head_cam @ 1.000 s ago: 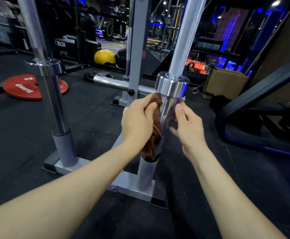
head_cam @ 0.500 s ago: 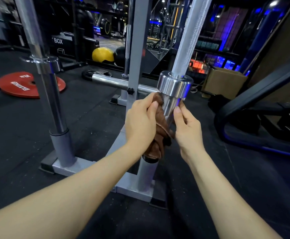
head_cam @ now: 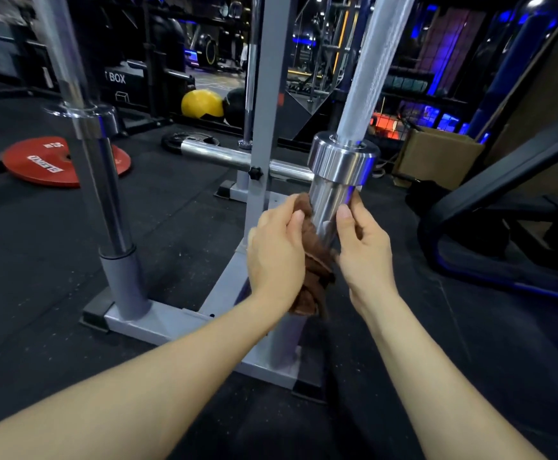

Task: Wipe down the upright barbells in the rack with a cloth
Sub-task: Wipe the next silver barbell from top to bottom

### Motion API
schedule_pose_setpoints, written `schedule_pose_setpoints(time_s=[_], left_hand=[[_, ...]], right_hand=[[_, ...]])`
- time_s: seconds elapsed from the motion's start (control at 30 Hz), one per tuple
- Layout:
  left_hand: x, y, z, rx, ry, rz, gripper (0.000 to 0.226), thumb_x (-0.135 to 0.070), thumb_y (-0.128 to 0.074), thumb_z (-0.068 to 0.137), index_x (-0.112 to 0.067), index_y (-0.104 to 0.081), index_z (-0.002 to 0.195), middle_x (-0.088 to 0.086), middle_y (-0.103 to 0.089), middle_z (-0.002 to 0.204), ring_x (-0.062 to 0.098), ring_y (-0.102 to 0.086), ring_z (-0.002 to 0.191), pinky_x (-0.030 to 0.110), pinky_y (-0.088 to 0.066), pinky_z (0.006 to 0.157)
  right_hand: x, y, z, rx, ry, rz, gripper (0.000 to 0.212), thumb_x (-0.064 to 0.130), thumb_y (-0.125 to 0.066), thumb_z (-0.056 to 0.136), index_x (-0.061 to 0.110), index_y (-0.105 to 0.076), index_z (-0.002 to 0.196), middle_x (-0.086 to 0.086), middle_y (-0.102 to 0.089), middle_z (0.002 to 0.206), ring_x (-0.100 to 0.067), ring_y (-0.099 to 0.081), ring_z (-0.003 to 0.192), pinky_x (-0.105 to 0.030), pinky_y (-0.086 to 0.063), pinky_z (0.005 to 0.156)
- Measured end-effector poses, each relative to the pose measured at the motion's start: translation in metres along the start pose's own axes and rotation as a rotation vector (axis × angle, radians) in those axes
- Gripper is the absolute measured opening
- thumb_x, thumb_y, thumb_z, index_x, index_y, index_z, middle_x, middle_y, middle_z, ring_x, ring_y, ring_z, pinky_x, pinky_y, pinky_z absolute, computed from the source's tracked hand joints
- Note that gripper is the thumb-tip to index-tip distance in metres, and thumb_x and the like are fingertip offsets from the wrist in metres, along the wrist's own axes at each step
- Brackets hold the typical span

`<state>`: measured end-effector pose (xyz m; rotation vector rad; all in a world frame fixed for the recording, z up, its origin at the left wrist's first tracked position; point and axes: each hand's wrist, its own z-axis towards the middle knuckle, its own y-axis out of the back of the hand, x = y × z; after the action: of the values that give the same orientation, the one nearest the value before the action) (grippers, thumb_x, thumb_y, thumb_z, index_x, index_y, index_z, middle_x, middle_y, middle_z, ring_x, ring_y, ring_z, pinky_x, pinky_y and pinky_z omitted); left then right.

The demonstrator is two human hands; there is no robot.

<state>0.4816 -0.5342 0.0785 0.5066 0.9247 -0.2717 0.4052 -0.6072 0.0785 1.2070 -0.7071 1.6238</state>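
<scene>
Two chrome barbells stand upright in a grey floor rack (head_cam: 158,322). The right barbell (head_cam: 344,161) has its sleeve just below the collar wrapped in a brown cloth (head_cam: 314,260). My left hand (head_cam: 276,254) grips the cloth against the sleeve's left side. On the right side my right hand (head_cam: 362,250) holds the sleeve, thumb up along the chrome; the cloth's far side is hidden. The left barbell (head_cam: 96,174) stands untouched in its grey tube.
A grey upright post (head_cam: 264,127) with a horizontal chrome peg (head_cam: 214,154) rises behind my hands. A red weight plate (head_cam: 45,164) lies on the black rubber floor at left. A cardboard box (head_cam: 437,157) and a dark machine frame (head_cam: 503,207) stand at right.
Both hands and the cloth have slid down the right barbell's sleeve, away from the collar. The cloth bunches lower by my left wrist.
</scene>
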Motion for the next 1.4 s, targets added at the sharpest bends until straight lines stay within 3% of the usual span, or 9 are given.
schedule_pose_setpoints(time_s=[0.23, 0.4, 0.57, 0.7, 0.83, 1.0, 1.13, 1.27, 1.4], left_hand=[[0.050, -0.001, -0.021, 0.284, 0.207, 0.180, 0.029, -0.021, -0.041, 0.100, -0.022, -0.063, 0.119, 0.005, -0.068, 0.109, 0.027, -0.060, 0.104, 0.025, -0.039, 0.077], [0.013, 0.003, 0.002, 0.077, 0.072, 0.047, 0.030, -0.024, -0.038, 0.101, -0.023, -0.062, 0.118, 0.003, -0.065, 0.105, 0.018, -0.057, 0.096, 0.033, -0.045, 0.083], [0.063, -0.019, -0.023, 0.175, 0.195, 0.122, 0.030, -0.026, -0.034, 0.101, -0.023, -0.060, 0.117, 0.006, -0.065, 0.103, 0.027, -0.059, 0.097, 0.038, -0.046, 0.084], [0.053, -0.012, -0.014, 0.209, 0.267, 0.094, 0.032, -0.021, -0.038, 0.101, -0.021, -0.061, 0.123, 0.003, -0.066, 0.115, 0.023, -0.057, 0.106, 0.024, -0.038, 0.081], [0.022, -0.003, 0.003, 0.041, 0.131, -0.016, 0.030, -0.024, -0.038, 0.101, -0.022, -0.062, 0.119, 0.000, -0.065, 0.110, 0.013, -0.057, 0.097, 0.024, -0.039, 0.079], [0.032, -0.013, -0.013, 0.034, 0.147, 0.015, 0.034, -0.028, -0.029, 0.103, -0.018, -0.056, 0.121, 0.000, -0.061, 0.105, 0.017, -0.055, 0.097, 0.029, -0.036, 0.076], [0.044, -0.004, -0.023, 0.229, 0.248, 0.174, 0.035, -0.028, -0.029, 0.103, -0.014, -0.057, 0.119, 0.009, -0.062, 0.107, 0.027, -0.055, 0.102, 0.027, -0.032, 0.074], [0.012, 0.007, 0.000, 0.106, 0.163, 0.000, 0.031, -0.027, -0.033, 0.103, -0.014, -0.060, 0.110, 0.002, -0.060, 0.097, 0.019, -0.055, 0.091, 0.026, -0.034, 0.071], [0.011, -0.006, -0.002, 0.041, 0.062, 0.103, 0.035, -0.032, -0.027, 0.103, -0.019, -0.050, 0.126, 0.002, -0.051, 0.104, 0.019, -0.049, 0.093, 0.030, -0.033, 0.076]], right_hand=[[-0.001, 0.003, 0.002, -0.004, -0.040, 0.025, 0.045, 0.039, -0.049, 0.097, 0.035, -0.042, 0.141, 0.014, -0.058, 0.131, -0.007, -0.055, 0.116, -0.046, -0.044, 0.104], [-0.003, 0.003, 0.003, 0.004, -0.025, 0.025, 0.045, 0.039, -0.049, 0.096, 0.035, -0.044, 0.140, 0.012, -0.060, 0.129, -0.006, -0.057, 0.115, -0.045, -0.045, 0.102], [-0.005, 0.004, 0.001, 0.022, -0.036, 0.020, 0.045, 0.040, -0.048, 0.097, 0.039, -0.040, 0.141, 0.017, -0.060, 0.124, -0.004, -0.058, 0.109, -0.044, -0.046, 0.102], [-0.003, 0.006, 0.001, 0.026, -0.037, 0.005, 0.045, 0.038, -0.048, 0.098, 0.037, -0.040, 0.142, 0.014, -0.058, 0.130, -0.004, -0.056, 0.114, -0.044, -0.045, 0.103], [-0.002, 0.009, 0.003, 0.050, -0.037, -0.009, 0.043, 0.038, -0.049, 0.097, 0.038, -0.042, 0.140, 0.012, -0.062, 0.124, -0.009, -0.058, 0.115, -0.045, -0.047, 0.101], [-0.004, 0.004, -0.007, 0.038, -0.080, -0.023, 0.034, 0.035, -0.051, 0.097, 0.067, -0.045, 0.108, 0.017, -0.066, 0.108, -0.006, -0.061, 0.105, -0.046, -0.048, 0.100], [0.000, 0.000, -0.012, 0.011, -0.126, 0.013, 0.036, 0.033, -0.051, 0.097, 0.050, -0.045, 0.129, 0.018, -0.061, 0.095, -0.007, -0.059, 0.097, -0.043, -0.048, 0.099], [0.005, -0.004, -0.015, -0.014, -0.143, 0.013, 0.044, 0.033, -0.051, 0.097, 0.033, -0.043, 0.141, 0.007, -0.064, 0.113, -0.013, -0.059, 0.109, -0.043, -0.046, 0.102], [0.004, -0.002, -0.013, -0.009, -0.138, -0.005, 0.047, 0.034, -0.051, 0.097, 0.030, -0.041, 0.143, -0.001, -0.066, 0.108, -0.012, -0.060, 0.103, -0.044, -0.048, 0.099]])
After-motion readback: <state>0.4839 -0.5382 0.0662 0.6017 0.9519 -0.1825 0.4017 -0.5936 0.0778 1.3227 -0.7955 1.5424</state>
